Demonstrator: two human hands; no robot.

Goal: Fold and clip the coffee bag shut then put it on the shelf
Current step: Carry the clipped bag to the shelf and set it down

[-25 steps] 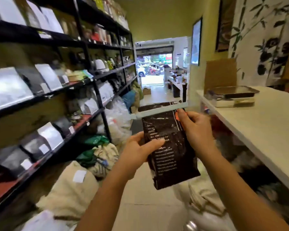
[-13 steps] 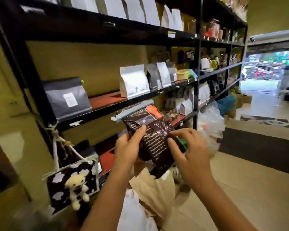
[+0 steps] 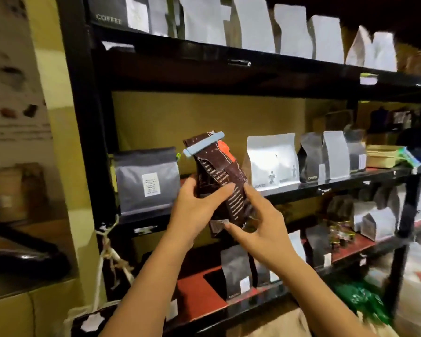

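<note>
I hold a dark brown coffee bag (image 3: pixel 225 177) with white print and an orange patch in front of the black shelf (image 3: pixel 326 188). A pale blue clip (image 3: pixel 203 143) is clamped across its folded top. The bag is tilted, top leaning left. My left hand (image 3: pixel 195 210) grips its left side with the thumb across the front. My right hand (image 3: pixel 258 229) holds its lower right edge, fingers at the bottom corner. The bag hovers before a gap on the middle shelf, between a dark grey bag (image 3: pixel 147 181) and a white bag (image 3: pixel 272 159).
The shelves hold several white, grey and black coffee bags on each level. A low red-floored shelf (image 3: pixel 197 300) carries more bags. A rope (image 3: pixel 110 259) hangs from the left post, with a black-and-white pouch (image 3: pixel 90 322) below. Green sacks (image 3: pixel 360 302) lie at lower right.
My view has turned left from the aisle to face the shelf. Both hands have carried the clipped bag up and closer to the middle shelf gap.
</note>
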